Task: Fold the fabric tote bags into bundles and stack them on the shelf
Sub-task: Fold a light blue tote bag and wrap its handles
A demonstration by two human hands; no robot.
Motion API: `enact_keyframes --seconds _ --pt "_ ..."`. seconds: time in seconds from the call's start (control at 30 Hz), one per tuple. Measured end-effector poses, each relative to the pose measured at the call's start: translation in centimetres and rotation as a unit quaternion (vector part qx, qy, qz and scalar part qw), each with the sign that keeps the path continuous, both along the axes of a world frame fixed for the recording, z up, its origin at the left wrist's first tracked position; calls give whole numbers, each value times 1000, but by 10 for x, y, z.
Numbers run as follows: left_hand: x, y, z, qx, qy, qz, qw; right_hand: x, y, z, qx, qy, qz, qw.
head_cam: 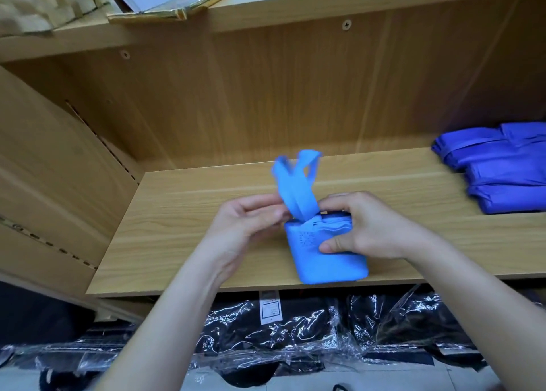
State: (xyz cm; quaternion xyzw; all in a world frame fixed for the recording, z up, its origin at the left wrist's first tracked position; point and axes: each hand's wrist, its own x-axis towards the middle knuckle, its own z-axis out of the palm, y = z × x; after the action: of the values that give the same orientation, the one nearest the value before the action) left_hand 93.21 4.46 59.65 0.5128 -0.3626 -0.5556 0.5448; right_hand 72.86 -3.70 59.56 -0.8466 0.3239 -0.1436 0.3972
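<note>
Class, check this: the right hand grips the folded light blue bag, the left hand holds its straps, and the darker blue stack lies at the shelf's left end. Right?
One slip: the head view shows the darker blue stack at the right end of the shelf, not the left. The right hand does grip the folded light blue bag, and the left hand holds its straps.

Left arm: bare, comes in from the bottom left, forearm angled up and right.
Left hand (248,222): palm turned inward, fingers curled; the fingertips seem to pinch the strap (297,192) at its base, though blur hides the contact.
Right arm: bare, comes in from the bottom right, angled up and left.
Right hand (366,228): fingers curled over the top of the bundle (325,263), thumb flat on its front.
Hands: near each other, not touching.
</note>
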Motion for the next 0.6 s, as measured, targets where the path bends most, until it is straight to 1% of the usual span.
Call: enact_keyframes --seconds 0.03,0.07,0.1,0.13,0.17,0.2,0.23,0.27,0.3,0.33,0.37,0.4,0.43,0.47,0.5,0.53,0.57,0.6 --pt "7 4 2 -5 -43 45 998 -3 -3 1 -14 12 2 1000" --pt "13 9 8 -46 -117 80 989 -4 -4 3 -33 31 14 999" --pt "16 12 18 -110 -203 84 969 -5 -5 6 -50 51 30 997" --pt "16 14 30 -190 -306 43 932 -4 -5 8 -67 73 50 994" --pt "11 17 43 -265 -424 -33 865 -2 -4 11 -86 96 71 989" --pt "5 16 50 -312 -545 -116 769 1 -3 13 -102 120 88 984" --pt "0 13 54 -326 -652 -172 662 3 -3 16 -109 137 100 979" --pt "-3 7 53 -332 -727 -194 569 4 -2 20 -108 141 110 978" --pt "-2 -1 48 -333 -768 -201 508 4 -2 23 -101 137 117 979" --pt "1 -9 42 -328 -789 -206 477 2 -3 26 -89 128 120 980" --pt "8 -15 37 -325 -790 -203 479 -1 -6 28 -65 118 117 984" --pt "16 -18 33 -327 -764 -194 520 -4 -8 30 -34 106 110 988" --pt "24 -20 31 -329 -713 -181 592 -8 -11 30 -3 91 100 991" --pt "28 -19 29 -322 -643 -167 674 -11 -12 30 23 77 94 992" --pt "28 -16 30 -306 -577 -156 741 -13 -13 29 42 67 94 992" --pt "23 -13 34 -274 -521 -158 793 -13 -14 26 57 63 99 991" --pt "18 -10 38 -234 -478 -172 829 -12 -14 22 69 64 109 990" --pt "14 -9 41 -187 -447 -197 852 -11 -14 19 74 77 125 986"
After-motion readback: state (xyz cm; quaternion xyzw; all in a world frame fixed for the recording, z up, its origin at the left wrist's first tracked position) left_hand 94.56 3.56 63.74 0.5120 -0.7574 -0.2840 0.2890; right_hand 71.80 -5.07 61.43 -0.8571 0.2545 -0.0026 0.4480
